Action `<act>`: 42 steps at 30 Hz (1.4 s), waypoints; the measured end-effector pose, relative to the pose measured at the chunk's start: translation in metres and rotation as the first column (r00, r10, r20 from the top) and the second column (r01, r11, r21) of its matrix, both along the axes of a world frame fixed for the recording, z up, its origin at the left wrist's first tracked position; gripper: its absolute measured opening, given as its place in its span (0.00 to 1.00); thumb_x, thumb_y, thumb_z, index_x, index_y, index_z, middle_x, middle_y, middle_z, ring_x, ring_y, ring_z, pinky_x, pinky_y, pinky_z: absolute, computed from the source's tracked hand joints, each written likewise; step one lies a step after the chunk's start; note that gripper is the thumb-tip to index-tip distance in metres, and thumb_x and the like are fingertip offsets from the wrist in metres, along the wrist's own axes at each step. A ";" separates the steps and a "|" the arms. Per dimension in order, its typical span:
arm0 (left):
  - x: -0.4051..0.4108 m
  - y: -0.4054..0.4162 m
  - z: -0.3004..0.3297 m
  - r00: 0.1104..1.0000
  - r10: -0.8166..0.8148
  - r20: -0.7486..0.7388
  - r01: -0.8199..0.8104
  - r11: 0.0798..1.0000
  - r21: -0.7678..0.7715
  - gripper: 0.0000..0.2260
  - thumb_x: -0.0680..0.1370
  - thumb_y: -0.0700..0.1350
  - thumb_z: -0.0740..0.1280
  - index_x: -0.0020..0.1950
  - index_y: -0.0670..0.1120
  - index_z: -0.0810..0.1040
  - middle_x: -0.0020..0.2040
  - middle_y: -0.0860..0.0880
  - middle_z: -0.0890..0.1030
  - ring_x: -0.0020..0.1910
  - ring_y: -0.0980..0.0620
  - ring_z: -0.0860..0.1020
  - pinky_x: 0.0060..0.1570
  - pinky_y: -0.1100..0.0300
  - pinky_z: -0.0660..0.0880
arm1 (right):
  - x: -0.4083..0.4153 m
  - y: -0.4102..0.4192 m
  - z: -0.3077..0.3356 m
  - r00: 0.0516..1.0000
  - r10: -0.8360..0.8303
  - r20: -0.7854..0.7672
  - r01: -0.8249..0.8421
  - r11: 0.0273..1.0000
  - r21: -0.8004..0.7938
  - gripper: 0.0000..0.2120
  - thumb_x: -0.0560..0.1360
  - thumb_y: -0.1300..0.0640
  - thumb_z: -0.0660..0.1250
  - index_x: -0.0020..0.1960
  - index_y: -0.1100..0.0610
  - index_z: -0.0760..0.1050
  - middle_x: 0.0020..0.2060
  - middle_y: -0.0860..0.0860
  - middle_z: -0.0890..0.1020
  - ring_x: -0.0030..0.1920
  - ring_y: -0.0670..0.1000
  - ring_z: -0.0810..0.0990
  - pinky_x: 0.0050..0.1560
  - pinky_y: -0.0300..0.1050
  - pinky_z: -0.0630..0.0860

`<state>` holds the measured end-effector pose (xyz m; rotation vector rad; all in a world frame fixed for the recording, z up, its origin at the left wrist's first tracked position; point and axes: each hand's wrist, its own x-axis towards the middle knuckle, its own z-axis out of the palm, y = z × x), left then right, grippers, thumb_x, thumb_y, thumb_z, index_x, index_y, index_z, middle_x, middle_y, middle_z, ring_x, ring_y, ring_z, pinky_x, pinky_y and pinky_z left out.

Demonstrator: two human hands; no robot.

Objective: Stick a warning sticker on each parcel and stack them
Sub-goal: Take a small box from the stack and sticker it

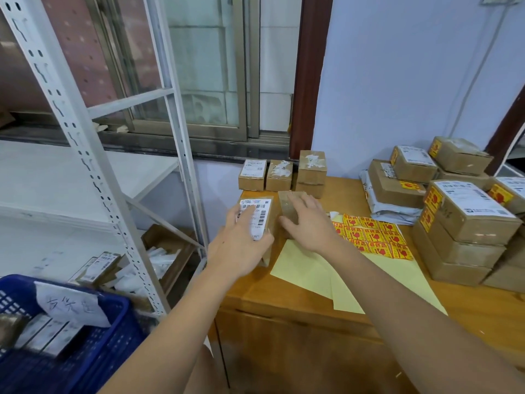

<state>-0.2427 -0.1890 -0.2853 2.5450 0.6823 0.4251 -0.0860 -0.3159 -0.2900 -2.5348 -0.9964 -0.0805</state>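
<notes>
Two small brown parcels sit side by side on the wooden table [287, 297] near its left edge. My left hand [241, 245] lies on the labelled parcel [262, 207], fingers spread over its white shipping label. My right hand [309, 223] lies on the plain parcel [287, 200] with the thumb against its near side. A sheet of red-and-yellow warning stickers [375, 237] lies just right of my right hand. Stacked parcels [466, 223] with stickers on them stand at the right.
Three small parcels [281, 174] stand at the back of the table by the wall. Yellow backing sheets [309, 268] lie near the front. A white metal shelf rack [93, 172] stands left, with a blue crate [99, 345] below.
</notes>
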 end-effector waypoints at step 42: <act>-0.016 -0.056 -0.048 0.897 -0.283 0.340 0.393 0.863 -0.317 0.33 0.78 0.59 0.71 0.80 0.62 0.60 0.77 0.64 0.65 0.72 0.71 0.65 0.71 0.67 0.67 | -0.070 -0.087 -0.017 0.847 0.146 -0.512 0.109 0.894 0.435 0.33 0.76 0.35 0.67 0.77 0.44 0.66 0.73 0.44 0.68 0.71 0.48 0.69 0.68 0.46 0.72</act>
